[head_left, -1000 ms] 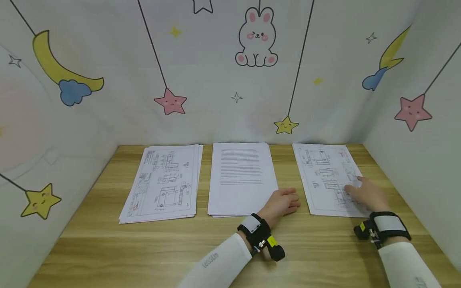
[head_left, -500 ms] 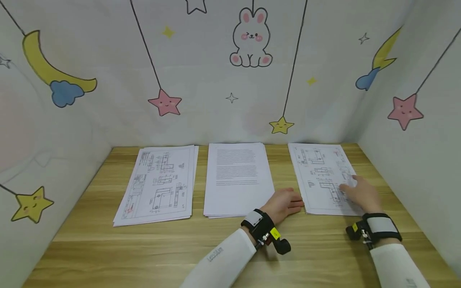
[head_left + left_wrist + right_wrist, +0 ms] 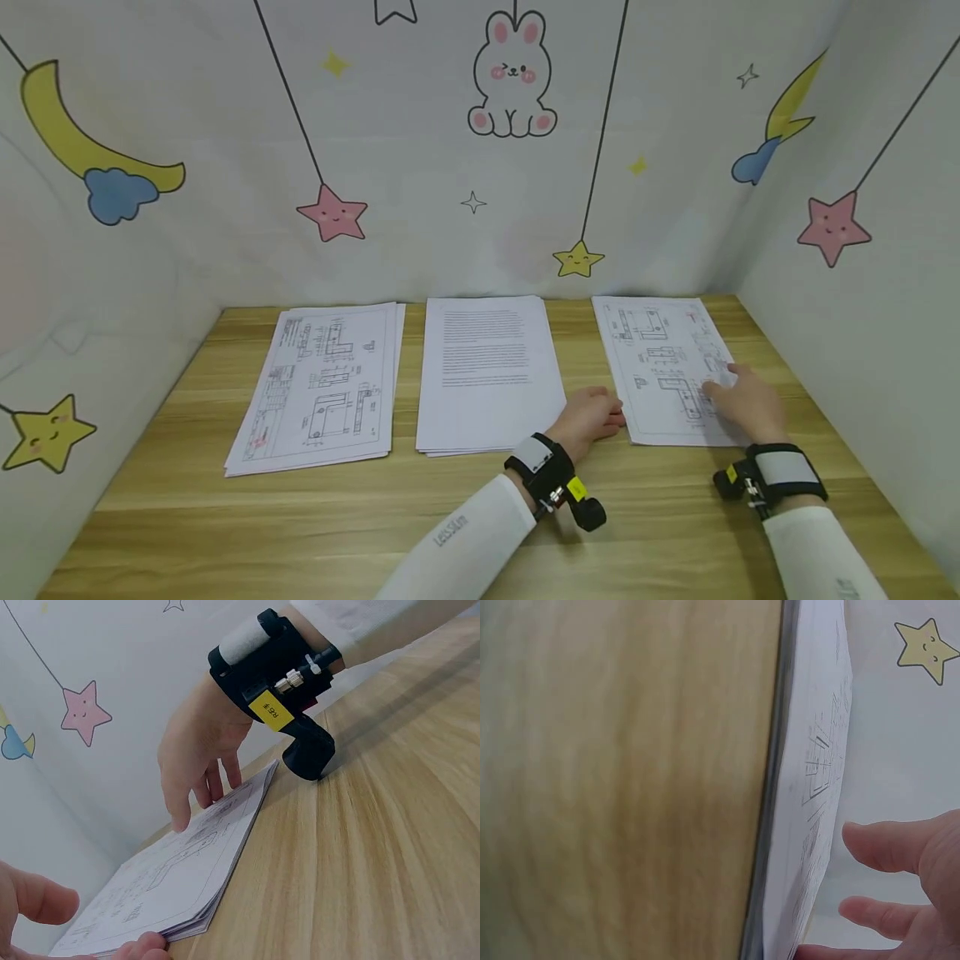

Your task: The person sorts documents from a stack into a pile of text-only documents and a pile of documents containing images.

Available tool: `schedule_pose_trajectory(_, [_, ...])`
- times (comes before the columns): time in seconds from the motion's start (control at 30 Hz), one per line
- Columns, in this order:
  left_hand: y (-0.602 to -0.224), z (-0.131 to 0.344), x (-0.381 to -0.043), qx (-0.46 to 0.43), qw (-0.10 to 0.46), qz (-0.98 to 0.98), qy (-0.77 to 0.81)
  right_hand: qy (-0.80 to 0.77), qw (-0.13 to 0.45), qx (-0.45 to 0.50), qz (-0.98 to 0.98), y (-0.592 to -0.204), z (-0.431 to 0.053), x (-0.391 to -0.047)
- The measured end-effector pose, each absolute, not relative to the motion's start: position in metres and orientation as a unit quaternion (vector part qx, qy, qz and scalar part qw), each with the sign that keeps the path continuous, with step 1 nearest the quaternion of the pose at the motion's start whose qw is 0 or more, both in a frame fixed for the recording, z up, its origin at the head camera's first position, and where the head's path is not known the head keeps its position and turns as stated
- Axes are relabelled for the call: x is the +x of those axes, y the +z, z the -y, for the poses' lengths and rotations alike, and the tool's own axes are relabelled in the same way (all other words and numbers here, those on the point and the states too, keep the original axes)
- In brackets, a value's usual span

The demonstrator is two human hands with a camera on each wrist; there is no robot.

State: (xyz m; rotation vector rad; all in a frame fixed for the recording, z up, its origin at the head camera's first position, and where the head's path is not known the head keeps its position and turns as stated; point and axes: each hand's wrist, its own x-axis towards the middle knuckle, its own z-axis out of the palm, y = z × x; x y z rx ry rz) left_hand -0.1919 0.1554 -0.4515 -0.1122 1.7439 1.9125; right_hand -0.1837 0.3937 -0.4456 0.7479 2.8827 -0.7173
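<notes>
A stack of drawing sheets [image 3: 667, 342] with printed part outlines lies at the right of the table. My left hand [image 3: 588, 419] is beside its near left edge, fingers extended and fingertips right at the paper's side. In the left wrist view, the thumb [image 3: 49, 898] stands raised and apart from the sheets. Over the stack's right side is my right hand [image 3: 752, 405], its fingers pointing down to the paper near the right edge. The right wrist view has its thumb and forefinger spread with nothing between them. Sheet edges look slightly uneven in the left wrist view.
In the middle lies a stack of text pages [image 3: 487, 417], partly behind the left hand. Another stack of drawings [image 3: 318, 383] lies on the left. The wooden table [image 3: 262, 533] meets a printed white back wall [image 3: 420, 250] and side walls.
My left hand has moved right, up to the left edge of the right-hand stack. My right hand stays over that stack's right side. The head view has turned slightly right.
</notes>
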Motion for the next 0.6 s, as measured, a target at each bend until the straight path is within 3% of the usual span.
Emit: schedule_pose_trajectory(0.6, [-0.459, -0.160, -0.204, -0.054, 0.275, -0.623, 0.730, -0.247, 0.052, 0.229, -0.940, -0.440, -0.384, -0.188])
